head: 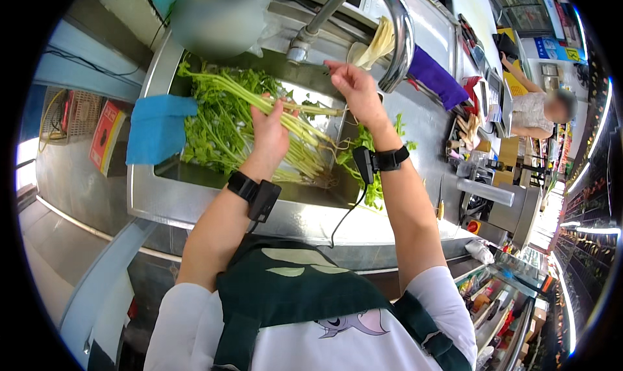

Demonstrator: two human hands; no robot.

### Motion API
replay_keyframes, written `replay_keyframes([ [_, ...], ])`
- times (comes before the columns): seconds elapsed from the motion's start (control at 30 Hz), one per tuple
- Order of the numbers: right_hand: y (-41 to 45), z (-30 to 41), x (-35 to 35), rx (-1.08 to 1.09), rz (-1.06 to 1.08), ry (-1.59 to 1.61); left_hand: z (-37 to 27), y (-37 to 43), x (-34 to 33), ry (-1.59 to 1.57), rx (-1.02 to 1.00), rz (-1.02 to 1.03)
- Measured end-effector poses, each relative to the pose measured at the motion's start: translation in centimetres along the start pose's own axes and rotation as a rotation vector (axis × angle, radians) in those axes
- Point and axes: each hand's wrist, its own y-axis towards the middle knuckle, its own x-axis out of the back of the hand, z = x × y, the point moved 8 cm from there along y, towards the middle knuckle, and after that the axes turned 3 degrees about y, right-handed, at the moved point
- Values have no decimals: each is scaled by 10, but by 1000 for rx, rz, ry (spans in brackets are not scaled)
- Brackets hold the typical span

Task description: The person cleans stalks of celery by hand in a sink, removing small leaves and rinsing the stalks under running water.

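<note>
My left hand [270, 132] is closed around a bunch of celery [233, 90], leafy tops to the left and pale root ends to the right. Beneath it, more leafy celery [209, 132] fills the stainless steel sink [146, 186], with thin roots showing at its right side. Holding nothing that I can see, my right hand [357, 91] is raised past the root ends, its index finger stretched out. It is near the curved metal faucet [406, 35]. Below my right wrist, other celery greens [372, 191] lie at the sink's right end.
A blue cloth [158, 128] drapes over the sink's left rim. A purple cloth [435, 76] lies behind the faucet, beside a pale leafy vegetable [379, 45]. On the right-hand counter is a knife [441, 200]. A person [528, 108] is farther off. A blurred round patch covers the back left.
</note>
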Motion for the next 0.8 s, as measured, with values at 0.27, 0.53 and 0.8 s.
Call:
replay_keyframes([
  [0.27,-16,8,-1,69,66,181,5,8,-4,17,-31,11],
  [0.53,5,12,-2,84,60,106,10,9,-10,28,-22,10],
  [0.8,-25,2,-9,77,76,161,4,4,-9,26,-52,37],
])
